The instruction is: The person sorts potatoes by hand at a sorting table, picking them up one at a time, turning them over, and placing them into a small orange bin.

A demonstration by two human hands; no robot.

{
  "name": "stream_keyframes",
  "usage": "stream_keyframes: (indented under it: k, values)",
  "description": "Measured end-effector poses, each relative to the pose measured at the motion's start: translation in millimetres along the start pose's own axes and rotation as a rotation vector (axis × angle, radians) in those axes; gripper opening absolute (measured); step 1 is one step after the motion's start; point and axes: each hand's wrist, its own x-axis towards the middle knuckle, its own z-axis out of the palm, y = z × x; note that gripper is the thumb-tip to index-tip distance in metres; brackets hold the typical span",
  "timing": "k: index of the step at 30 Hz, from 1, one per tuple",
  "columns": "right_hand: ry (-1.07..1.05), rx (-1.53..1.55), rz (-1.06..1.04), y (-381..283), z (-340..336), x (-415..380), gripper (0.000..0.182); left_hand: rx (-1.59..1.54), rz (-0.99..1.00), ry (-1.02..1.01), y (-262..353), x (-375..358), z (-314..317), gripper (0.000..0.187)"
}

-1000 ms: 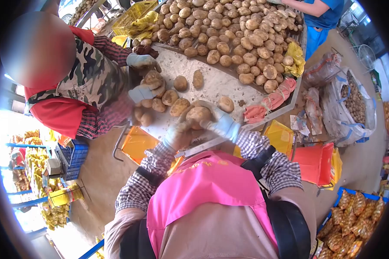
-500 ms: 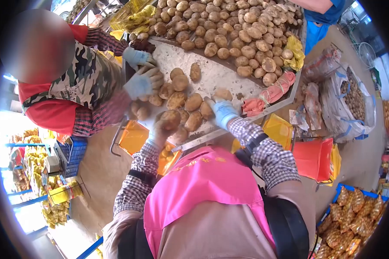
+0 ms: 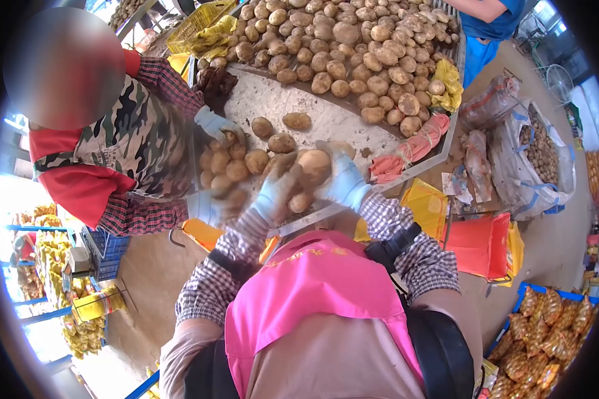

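Between my two gloved hands is a large pale-brown potato (image 3: 314, 161), with a smaller potato (image 3: 300, 202) just below it. My left hand (image 3: 277, 188), in a light-blue glove with soiled fingers, is on the left side of these potatoes. On their right, my right hand (image 3: 346, 179) has its fingertips up by the large potato's edge. Motion smears the fingers of both hands, and I cannot tell whether either grips a potato. Just beyond, on the pale sorting table (image 3: 243, 100), lie a few loose potatoes (image 3: 281, 142).
A co-worker's gloved hand (image 3: 217, 125) rests at a potato cluster (image 3: 236, 169) on the left. The big potato heap (image 3: 353, 56) covers the table's far side. A rolled pink net bag (image 3: 409, 147) lies along the right edge. Yellow (image 3: 424, 207) and red (image 3: 479, 246) containers stand below.
My left hand has moved right and up, toward my right hand. The potatoes in front of me have thinned out, while more are gathered by the co-worker, whose hands have moved apart.
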Motion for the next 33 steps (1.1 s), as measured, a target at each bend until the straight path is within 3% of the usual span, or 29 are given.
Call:
stream_keyframes:
  k: [1, 2, 4, 5, 7, 9, 10, 14, 16, 17, 20, 23, 26, 27, 29, 30, 32, 33]
  values:
    - [0.012, 0.042, -0.049, -6, -1, -1, 0.098, 0.002, 0.003, -0.003, -3, 0, -2, 0.051]
    - [0.057, 0.033, -0.064, -1, 3, -4, 0.102, -0.304, -0.062, -0.111, -6, -1, -3, 0.05]
    - [0.073, 0.17, -0.079, 12, 15, -6, 0.1, -0.616, -0.069, -0.3, -3, -5, 0, 0.05]
    - [0.079, 0.31, -0.094, 18, 20, -7, 0.099, -0.614, -0.069, -0.304, -11, -2, -4, 0.05]
    - [0.068, 0.273, -0.09, 1, 15, -11, 0.093, -0.587, -0.077, -0.266, -29, 3, -15, 0.051]
    - [0.209, -0.044, -0.213, -13, 15, -16, 0.09, -0.584, -0.078, -0.298, -29, -4, -16, 0.051]
    - [0.194, -0.007, -0.082, -17, 19, -15, 0.079, -0.582, -0.08, -0.326, -28, -8, -15, 0.052]
    - [0.195, 0.094, -0.07, -14, 26, -15, 0.06, -0.609, -0.173, -0.316, -31, -12, -26, 0.052]
    - [0.126, 0.595, 0.014, -14, 25, -13, 0.041, -0.799, -0.158, -0.346, -24, -23, -24, 0.054]
    - [0.144, 0.75, 0.166, -16, 25, -14, 0.034, -0.8, -0.149, -0.343, -23, -25, -24, 0.054]
    - [0.204, 0.621, 0.074, -5, 28, -10, 0.036, -0.896, -0.152, -0.374, -19, -31, -25, 0.052]
    - [0.206, 0.449, 0.091, -2, 24, -8, 0.038, -0.811, -0.167, -0.238, -15, -36, -27, 0.054]
    - [0.14, 0.061, 0.213, 37, 15, -3, 0.03, -1.027, -0.205, -0.244, -19, -49, -44, 0.051]
    - [0.161, -0.228, 0.133, 94, 23, 4, 0.037, -0.337, 0.059, -0.177, -23, -56, -56, 0.051]
    - [0.084, -0.616, 0.238, 80, 4, 4, 0.058, 0.358, 0.308, -0.078, -49, -67, -102, 0.05]
    - [-0.049, -0.577, 0.382, 69, -3, 2, 0.082, 0.158, 0.226, -0.001, -81, -69, -141, 0.051]
    - [-0.059, -0.6, 0.366, 66, 4, -7, 0.083, -0.047, 0.139, 0.082, -102, -83, -164, 0.052]
    - [-0.065, -0.623, 0.351, 64, 9, -10, 0.084, 0.014, 0.094, 0.132, -98, -95, -164, 0.052]
